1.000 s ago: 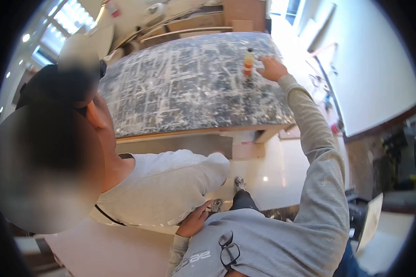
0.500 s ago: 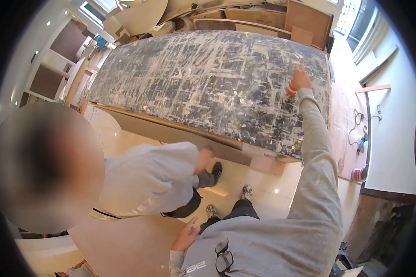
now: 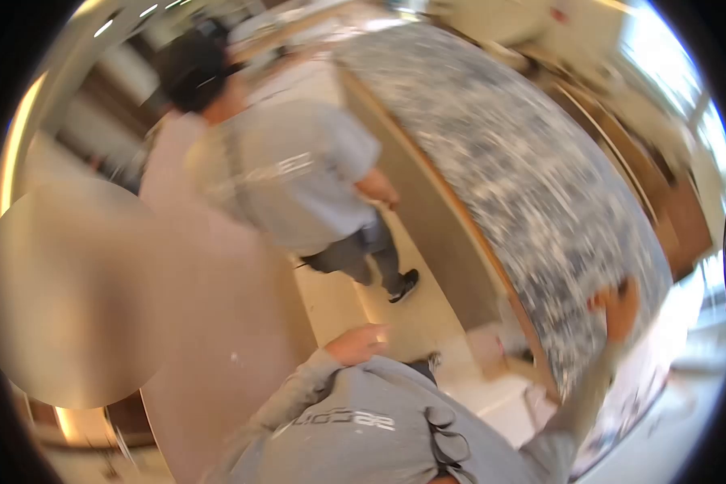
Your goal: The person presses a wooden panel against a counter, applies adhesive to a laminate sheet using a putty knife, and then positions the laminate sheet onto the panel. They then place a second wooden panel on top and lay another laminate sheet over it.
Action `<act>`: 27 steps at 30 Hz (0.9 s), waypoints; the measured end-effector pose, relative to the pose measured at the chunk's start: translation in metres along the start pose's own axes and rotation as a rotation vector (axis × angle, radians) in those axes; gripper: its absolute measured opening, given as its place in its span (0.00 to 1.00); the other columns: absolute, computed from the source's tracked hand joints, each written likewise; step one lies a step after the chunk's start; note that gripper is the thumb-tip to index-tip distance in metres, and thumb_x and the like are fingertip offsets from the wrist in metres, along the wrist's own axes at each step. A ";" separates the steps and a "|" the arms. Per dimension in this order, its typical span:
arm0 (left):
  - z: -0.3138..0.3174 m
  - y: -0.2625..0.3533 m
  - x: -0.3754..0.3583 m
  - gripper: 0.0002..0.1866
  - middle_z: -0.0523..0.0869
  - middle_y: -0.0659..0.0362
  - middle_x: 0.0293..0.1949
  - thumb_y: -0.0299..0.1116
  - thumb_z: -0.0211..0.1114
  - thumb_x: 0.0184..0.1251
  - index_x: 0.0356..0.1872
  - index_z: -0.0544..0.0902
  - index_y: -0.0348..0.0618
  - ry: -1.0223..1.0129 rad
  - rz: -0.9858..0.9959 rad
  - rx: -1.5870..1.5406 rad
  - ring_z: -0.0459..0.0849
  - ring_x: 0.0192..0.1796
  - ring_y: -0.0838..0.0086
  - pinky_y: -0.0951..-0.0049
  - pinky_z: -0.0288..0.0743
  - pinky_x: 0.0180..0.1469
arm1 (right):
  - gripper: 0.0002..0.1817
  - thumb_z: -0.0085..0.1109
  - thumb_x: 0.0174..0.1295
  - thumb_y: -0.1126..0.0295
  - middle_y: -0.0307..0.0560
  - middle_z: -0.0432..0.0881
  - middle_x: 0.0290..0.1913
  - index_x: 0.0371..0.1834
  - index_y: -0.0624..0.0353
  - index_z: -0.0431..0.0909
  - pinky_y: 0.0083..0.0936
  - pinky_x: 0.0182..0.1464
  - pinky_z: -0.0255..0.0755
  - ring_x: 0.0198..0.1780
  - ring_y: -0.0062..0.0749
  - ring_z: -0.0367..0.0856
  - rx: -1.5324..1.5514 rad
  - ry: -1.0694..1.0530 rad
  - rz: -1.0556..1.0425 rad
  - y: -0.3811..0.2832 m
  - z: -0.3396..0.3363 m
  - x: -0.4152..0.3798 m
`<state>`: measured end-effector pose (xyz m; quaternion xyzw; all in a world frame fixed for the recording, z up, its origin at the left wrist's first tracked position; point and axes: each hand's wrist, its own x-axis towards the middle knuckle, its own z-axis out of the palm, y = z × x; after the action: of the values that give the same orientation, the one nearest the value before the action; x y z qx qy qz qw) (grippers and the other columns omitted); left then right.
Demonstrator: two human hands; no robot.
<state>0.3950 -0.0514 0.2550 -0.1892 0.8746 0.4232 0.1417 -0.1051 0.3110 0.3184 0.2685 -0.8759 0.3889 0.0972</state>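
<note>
My right hand (image 3: 623,313) is over the near right end of a long table top (image 3: 492,153) streaked with dark and pale smears. It is blurred, with a gap between the thumb and the curved fingers, and nothing distinct shows in it. In front of my body is my left hand (image 3: 358,345), fingers loosely extended and blurred, with nothing seen in it. Glasses (image 3: 448,440) hang from the front of my grey sweatshirt (image 3: 339,427).
A person in a grey shirt (image 3: 298,177) and dark cap stands in the aisle between the streaked table and a pinkish board (image 3: 210,282) on the left. Brown panels (image 3: 682,218) lean beyond the table. A blurred round patch covers the left edge.
My view has swung left, so the table now slants down to the right. The other person has moved farther ahead along the aisle. My right hand appears lower, nearer the table's end.
</note>
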 end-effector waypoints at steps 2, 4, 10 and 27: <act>0.006 -0.009 -0.001 0.28 0.78 0.43 0.65 0.37 0.63 0.72 0.71 0.73 0.39 0.096 0.061 0.013 0.76 0.67 0.51 0.57 0.70 0.69 | 0.18 0.61 0.60 0.71 0.52 0.79 0.36 0.51 0.65 0.73 0.36 0.41 0.74 0.34 0.38 0.78 -0.014 -0.028 -0.098 -0.028 0.019 -0.016; 0.009 -0.017 0.002 0.29 0.78 0.43 0.65 0.35 0.65 0.70 0.71 0.72 0.40 0.171 0.160 0.023 0.75 0.68 0.51 0.57 0.70 0.69 | 0.16 0.61 0.59 0.74 0.46 0.75 0.34 0.51 0.63 0.74 0.32 0.43 0.72 0.36 0.33 0.74 0.105 -0.054 -0.145 -0.119 0.049 -0.046; -0.042 -0.003 -0.029 0.42 0.69 0.45 0.73 0.33 0.70 0.64 0.78 0.61 0.44 0.358 0.208 -0.083 0.69 0.73 0.50 0.56 0.66 0.73 | 0.19 0.71 0.57 0.75 0.47 0.81 0.38 0.50 0.61 0.75 0.27 0.41 0.77 0.37 0.29 0.81 0.383 -0.501 -0.141 -0.296 0.191 -0.134; -0.074 -0.250 -0.281 0.41 0.73 0.46 0.70 0.30 0.74 0.57 0.74 0.67 0.39 1.323 -0.387 -0.320 0.71 0.71 0.51 0.57 0.65 0.73 | 0.16 0.75 0.49 0.77 0.43 0.79 0.33 0.42 0.63 0.83 0.23 0.33 0.71 0.31 0.24 0.75 0.701 -1.083 -1.277 -0.811 0.347 -0.199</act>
<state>0.7507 -0.1936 0.2422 -0.5774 0.6550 0.3098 -0.3763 0.5178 -0.3139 0.5176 0.8634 -0.3175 0.3258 -0.2181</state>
